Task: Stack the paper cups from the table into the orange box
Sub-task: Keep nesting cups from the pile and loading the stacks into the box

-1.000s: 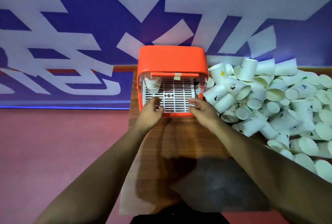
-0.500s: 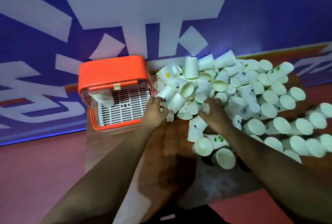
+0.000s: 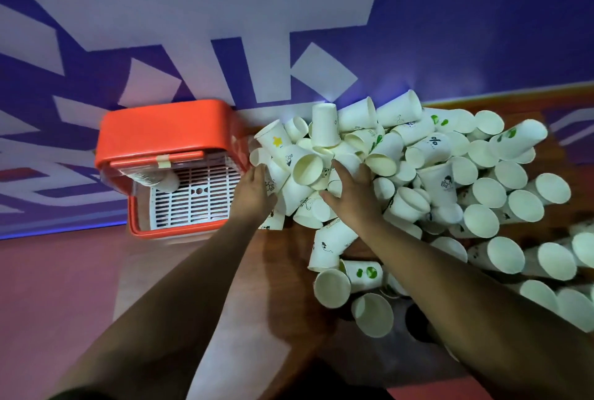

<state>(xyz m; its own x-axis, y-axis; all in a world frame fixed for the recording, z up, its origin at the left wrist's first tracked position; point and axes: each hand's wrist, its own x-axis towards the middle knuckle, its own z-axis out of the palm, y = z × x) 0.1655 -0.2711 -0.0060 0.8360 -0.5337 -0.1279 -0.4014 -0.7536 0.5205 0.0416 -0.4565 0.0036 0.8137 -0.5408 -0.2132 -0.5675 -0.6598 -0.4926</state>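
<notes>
Head view — gathering from the paper cups point(image 3: 450, 174)
Left hand point(image 3: 254, 194) and right hand point(image 3: 350, 189) rest spread-fingered on the heap on the table point(image 3: 289, 287), gripping nothing; better to nest several here first, then carry one stack to the orange box point(image 3: 167, 129) just left.

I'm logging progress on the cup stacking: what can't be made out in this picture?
Head view only.
The stack in the orange box: its count, hidden by the box's rim and blur.
The left hand and right hand: any grip on a cup, fingertips buried in the pile of cups.
That pile: its extent, cut off by the right edge.
</notes>
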